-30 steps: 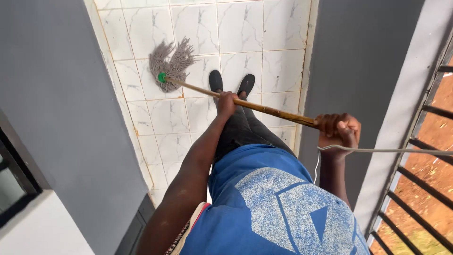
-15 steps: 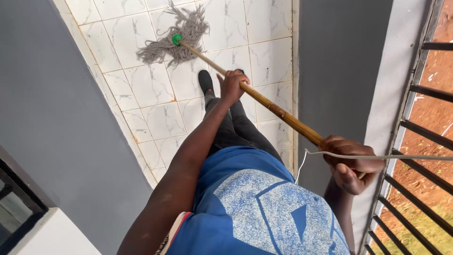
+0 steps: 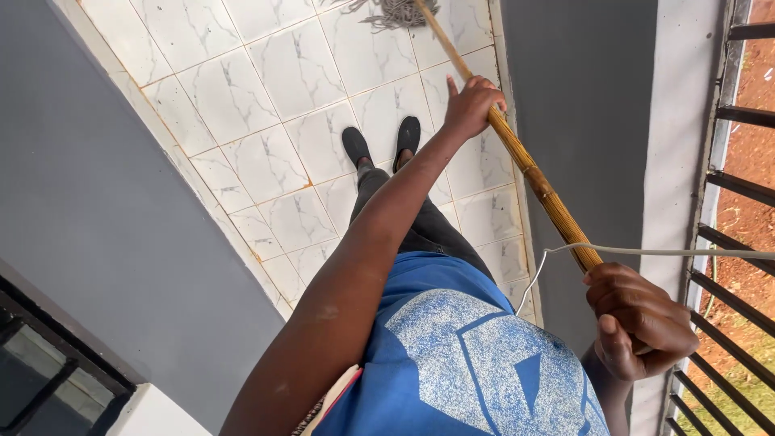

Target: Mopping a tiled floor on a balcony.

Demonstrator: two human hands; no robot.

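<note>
Holding the near end of the wooden mop handle [image 3: 533, 173], the right hand [image 3: 642, 323] is closed around it, low at the right of the view. A thin pale cord [image 3: 670, 252] passes just above this hand and runs toward the dark railing [image 3: 735, 186] on the right. Farther along, the left hand [image 3: 472, 101] grips the middle of the handle with fingers wrapped around it. Two black shoes [image 3: 379, 141] stand on the white tiled floor [image 3: 266, 121] between grey walls [image 3: 89, 210]. The grey mop head [image 3: 395, 12] lies on the far tiles, partly cut by the top edge. I cannot judge which tiles are already mopped; they show no clear wet marks. No package, label or sign is visible on the floor or walls.
</note>
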